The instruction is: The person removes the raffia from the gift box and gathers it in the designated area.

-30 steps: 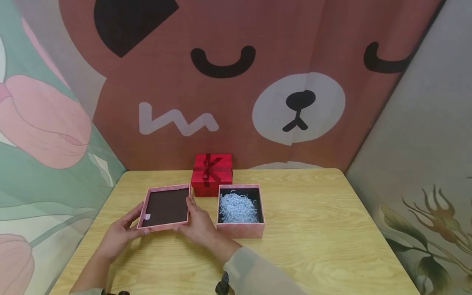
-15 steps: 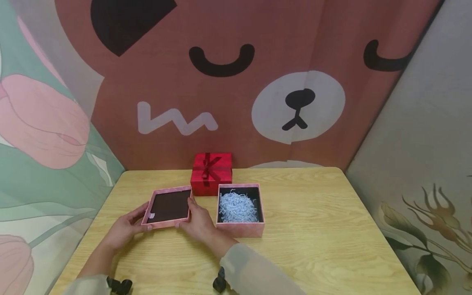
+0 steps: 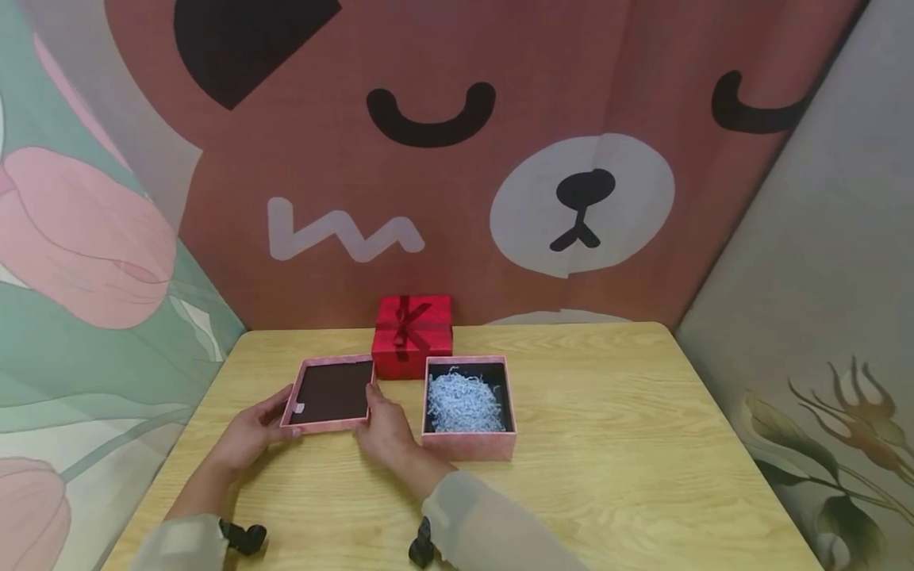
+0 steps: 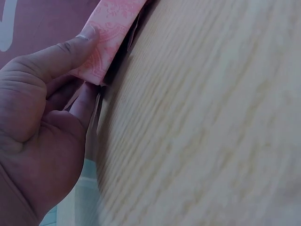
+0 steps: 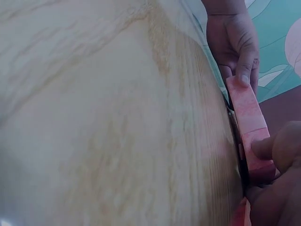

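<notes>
A shallow pink box lid (image 3: 332, 392), its dark inside facing up with a small white tag in one corner, is held between both hands close over the table. My left hand (image 3: 250, 434) grips its left side; in the left wrist view the thumb lies along the patterned pink rim (image 4: 113, 37) with fingers underneath. At the lid's right side my right hand (image 3: 389, 432) holds it, thumb pressed on the front edge in the right wrist view. Just right of that hand stands the pink box (image 3: 467, 447), holding pale blue shredded paper (image 3: 464, 403).
Behind the lid and box, a red gift box (image 3: 414, 337) with a dark ribbon bow sits at the back of the wooden table (image 3: 607, 444). Printed curtains (image 3: 457, 198) enclose the table at the back and both sides.
Both hands have brought the lid slightly right and lower toward the table, and it lies more level. The pink box and red gift box have stayed put.
</notes>
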`<state>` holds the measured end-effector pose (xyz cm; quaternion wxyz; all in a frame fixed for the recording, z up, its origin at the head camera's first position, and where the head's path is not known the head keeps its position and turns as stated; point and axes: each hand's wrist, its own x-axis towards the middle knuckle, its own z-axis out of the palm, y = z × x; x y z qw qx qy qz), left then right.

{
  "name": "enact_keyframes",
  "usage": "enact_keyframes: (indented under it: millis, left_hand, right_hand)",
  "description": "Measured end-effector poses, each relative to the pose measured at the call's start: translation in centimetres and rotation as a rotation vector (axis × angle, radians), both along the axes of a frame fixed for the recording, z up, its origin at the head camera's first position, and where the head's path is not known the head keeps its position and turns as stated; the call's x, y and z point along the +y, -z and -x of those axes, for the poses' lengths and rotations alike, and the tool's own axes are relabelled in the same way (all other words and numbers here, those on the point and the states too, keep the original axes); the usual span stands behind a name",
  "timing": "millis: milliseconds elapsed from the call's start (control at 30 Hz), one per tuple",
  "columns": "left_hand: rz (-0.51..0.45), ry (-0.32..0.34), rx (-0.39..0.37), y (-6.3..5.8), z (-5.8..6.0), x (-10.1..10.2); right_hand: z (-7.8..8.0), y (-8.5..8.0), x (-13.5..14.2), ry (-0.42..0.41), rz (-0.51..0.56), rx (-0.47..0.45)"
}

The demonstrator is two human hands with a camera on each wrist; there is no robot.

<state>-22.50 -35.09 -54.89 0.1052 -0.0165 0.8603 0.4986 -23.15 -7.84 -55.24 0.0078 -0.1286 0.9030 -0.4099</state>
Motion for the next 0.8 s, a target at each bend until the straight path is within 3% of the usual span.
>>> enact_keyframes:
  millis: [133,300,467,667,800]
  left_hand:
    - [-0.002,-0.008,0.01,0.2,0.2,-0.1]
    - [0.045,-0.031,0.035,0.2,0.5,0.3]
    - [0.038,-0.101,0.047,0.5,1.0,1.2]
    - [0.099,-0.182,0.1,0.9,1.2,2.2]
    - [0.083,-0.233,0.098,0.9,1.2,2.6]
  right_hand:
    - [0.0,0.2,-0.1,0.03,0.031,0.004]
    - [0.2,0.6,-0.1,0.152,0.104,0.049]
    - [0.4,0.5,0.1,0.214,0.178,0.052]
    - [0.4,0.2,0.0,0.244,0.171,0.059]
    - [0.4,0.2,0.0,0.258,0.178,0.051]
